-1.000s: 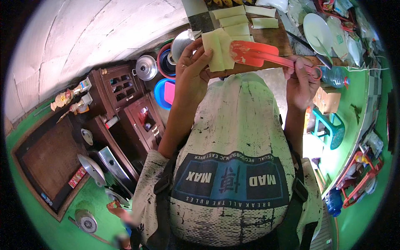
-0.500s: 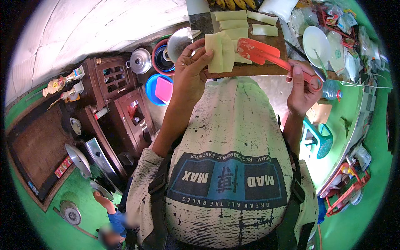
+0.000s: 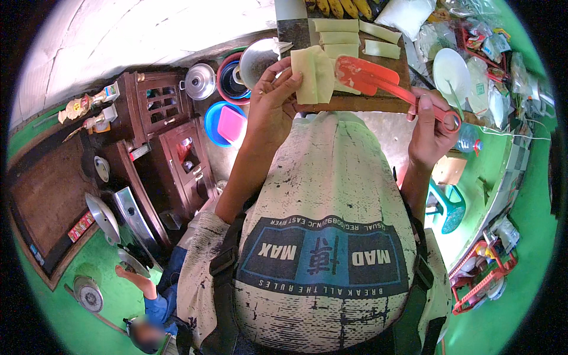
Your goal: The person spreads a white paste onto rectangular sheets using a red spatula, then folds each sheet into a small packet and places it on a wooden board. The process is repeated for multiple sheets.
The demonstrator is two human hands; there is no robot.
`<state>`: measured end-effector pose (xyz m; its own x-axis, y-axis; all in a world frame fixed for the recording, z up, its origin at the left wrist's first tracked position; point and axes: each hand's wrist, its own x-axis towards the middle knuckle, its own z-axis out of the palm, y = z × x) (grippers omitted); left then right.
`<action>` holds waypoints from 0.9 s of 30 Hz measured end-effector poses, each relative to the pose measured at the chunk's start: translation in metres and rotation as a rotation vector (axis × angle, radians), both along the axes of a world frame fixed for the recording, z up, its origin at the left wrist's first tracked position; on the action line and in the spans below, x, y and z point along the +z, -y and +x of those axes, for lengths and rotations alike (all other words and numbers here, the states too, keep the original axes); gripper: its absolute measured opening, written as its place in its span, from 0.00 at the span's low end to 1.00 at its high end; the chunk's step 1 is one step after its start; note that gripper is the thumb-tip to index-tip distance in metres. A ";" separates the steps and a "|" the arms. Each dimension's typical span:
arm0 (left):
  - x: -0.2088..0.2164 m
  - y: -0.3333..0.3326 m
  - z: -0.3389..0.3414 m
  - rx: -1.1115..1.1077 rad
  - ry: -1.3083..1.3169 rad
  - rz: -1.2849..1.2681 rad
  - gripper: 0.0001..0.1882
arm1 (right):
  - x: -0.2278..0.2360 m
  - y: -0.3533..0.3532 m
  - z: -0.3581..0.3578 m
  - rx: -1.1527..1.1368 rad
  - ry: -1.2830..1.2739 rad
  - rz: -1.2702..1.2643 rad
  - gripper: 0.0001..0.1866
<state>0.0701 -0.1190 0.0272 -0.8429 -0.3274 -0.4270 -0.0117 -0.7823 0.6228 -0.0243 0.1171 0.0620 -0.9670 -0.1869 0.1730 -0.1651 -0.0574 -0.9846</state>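
A pale yellow wrapper sheet [image 3: 313,76], partly folded, is pinched at its left side in my left hand [image 3: 269,97]. My right hand [image 3: 432,127] is wrapped round the handle of a red plastic spatula [image 3: 368,77]. Its white-smeared blade lies close to the sheet's right edge; whether they touch, I cannot tell. Beneath them, on a wooden board [image 3: 381,103], are several flat pale folded pieces, among them one at the far side [image 3: 336,25] and one at the right [image 3: 381,49].
Bananas [image 3: 337,7] and a bag of white powder [image 3: 408,15] lie beyond the board. Right of it stands a white bowl [image 3: 447,66] with a spoon, among plastic bags. Pots and a blue basin [image 3: 213,137] are at left. A person in blue [image 3: 161,307] is at lower left.
The two flaps of the wrapper sheet now lie closer together and look wider and smoother. My view has shifted slightly, while both hands keep their holds on the sheet and the spatula.
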 end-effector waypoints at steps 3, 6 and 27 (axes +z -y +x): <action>-0.006 0.001 0.002 0.026 0.002 0.015 0.21 | 0.001 0.001 0.003 0.065 0.060 -0.128 0.07; -0.006 -0.002 0.003 0.061 -0.003 0.042 0.19 | -0.011 -0.001 0.009 0.118 0.128 -0.072 0.08; -0.003 -0.010 -0.001 -0.018 0.006 -0.005 0.22 | -0.028 -0.029 -0.008 0.030 0.175 -0.272 0.07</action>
<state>0.0689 -0.1093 0.0245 -0.8458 -0.3143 -0.4310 -0.0297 -0.7790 0.6263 -0.0318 0.1463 0.0344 -0.9813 -0.1855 0.0523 0.0109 -0.3244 -0.9459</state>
